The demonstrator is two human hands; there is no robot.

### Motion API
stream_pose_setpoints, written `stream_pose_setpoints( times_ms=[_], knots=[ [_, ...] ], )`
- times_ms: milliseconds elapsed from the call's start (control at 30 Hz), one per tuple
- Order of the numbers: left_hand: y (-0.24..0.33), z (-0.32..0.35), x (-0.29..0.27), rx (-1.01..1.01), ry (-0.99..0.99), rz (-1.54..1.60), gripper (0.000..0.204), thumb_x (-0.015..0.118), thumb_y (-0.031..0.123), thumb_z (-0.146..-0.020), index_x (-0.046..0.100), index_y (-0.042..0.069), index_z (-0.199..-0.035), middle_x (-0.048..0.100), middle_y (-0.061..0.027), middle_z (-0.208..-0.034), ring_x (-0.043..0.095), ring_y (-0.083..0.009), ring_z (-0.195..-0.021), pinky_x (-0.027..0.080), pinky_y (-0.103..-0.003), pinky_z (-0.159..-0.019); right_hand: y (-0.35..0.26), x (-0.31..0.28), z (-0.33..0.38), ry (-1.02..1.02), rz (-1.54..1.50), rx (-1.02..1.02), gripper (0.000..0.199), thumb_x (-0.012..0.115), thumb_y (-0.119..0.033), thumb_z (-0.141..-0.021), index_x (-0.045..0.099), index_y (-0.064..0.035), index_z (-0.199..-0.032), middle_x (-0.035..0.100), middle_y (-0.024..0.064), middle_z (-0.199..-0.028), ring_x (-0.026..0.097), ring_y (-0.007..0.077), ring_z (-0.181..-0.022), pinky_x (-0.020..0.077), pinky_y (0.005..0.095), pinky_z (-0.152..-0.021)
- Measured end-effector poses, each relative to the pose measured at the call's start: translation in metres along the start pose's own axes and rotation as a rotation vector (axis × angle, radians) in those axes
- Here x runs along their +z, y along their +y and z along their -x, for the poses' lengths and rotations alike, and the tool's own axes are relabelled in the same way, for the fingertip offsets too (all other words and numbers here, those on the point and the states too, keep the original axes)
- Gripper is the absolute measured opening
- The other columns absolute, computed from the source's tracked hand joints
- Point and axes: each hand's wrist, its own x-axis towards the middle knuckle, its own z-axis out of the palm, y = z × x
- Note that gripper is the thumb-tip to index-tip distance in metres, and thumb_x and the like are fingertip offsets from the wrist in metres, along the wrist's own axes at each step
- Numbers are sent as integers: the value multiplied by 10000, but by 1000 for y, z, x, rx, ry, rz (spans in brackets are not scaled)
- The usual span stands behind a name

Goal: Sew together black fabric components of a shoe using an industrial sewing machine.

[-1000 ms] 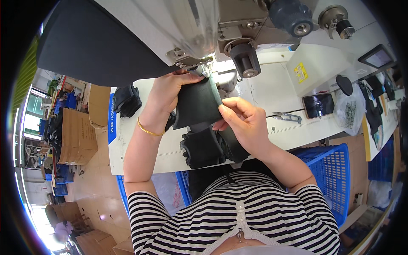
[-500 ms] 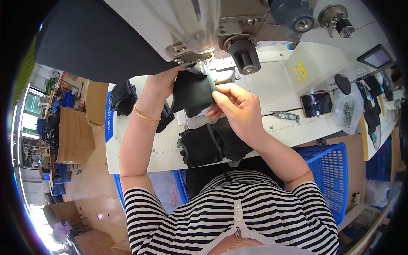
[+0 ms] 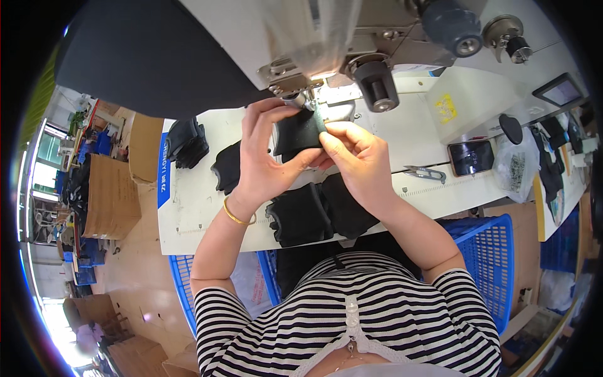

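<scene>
Black fabric piece [image 3: 298, 133] sits pinched btwn both hands right under the sewing machine head [image 3: 301, 44], just at the needle area [image 3: 309, 100]. Left hand [image 3: 267, 154] wraps it from the left side, thumb across the lower edge, fingers [image 3: 267, 110] curled over the top-left corner and closed on the cloth; right hand [image 3: 358, 157] holds the right edge w/ thumb and forefinger narrow, tips [image 3: 328, 131] touching the fabric. Piece lies directly ahead of both sets of fingers, toward the machine; long axis runs roughly left-right, slightly tilted up to the right. Both hands equally near, left covers more of it. Just below the hands, toward the body, a stack of more black pieces [image 3: 317, 210] rests on the white worktop [image 3: 195, 207]; another black bundle [image 3: 187, 141] well left of the left fingers, one more [image 3: 227, 166] just beside the left wrist. Right of the right fingers: small snips [image 3: 424, 173] near, then a dark phone [image 3: 471, 157], a clear bag of small parts [image 3: 515, 166] further out. Yellow square label [image 3: 446, 108] on the pale machine housing, up-right of the fingers. Blue strip label [image 3: 164, 166] on the worktop's left edge. Brown cardboard boxes [image 3: 110, 195] far left; blue plastic crates [image 3: 487, 251] below the worktop, right and left.
</scene>
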Motion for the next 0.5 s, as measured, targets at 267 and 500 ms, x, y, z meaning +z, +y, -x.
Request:
stream_pose_setpoints(
  times_ms=[267,500],
  knots=[
    [0,5,8,-208,28,317,355,756,11,-701,633,27,-1034,587,-87,-1098,581,-183,-1007,461,-314,-885,-1,0,7,2,42,-87,218,602,-119,-956,624,61,-1077,710,108,-895,698,137,-783,566,259,-723],
    [16,3,16,371,177,-298,278,704,-28,-629,678,34,-900,608,-54,-840,603,-234,-790,486,-361,-750,-11,-10,5,-57,182,-18,175,554,-106,-986,632,47,-1019,710,99,-877,688,136,-776,571,268,-739]
  ],
)
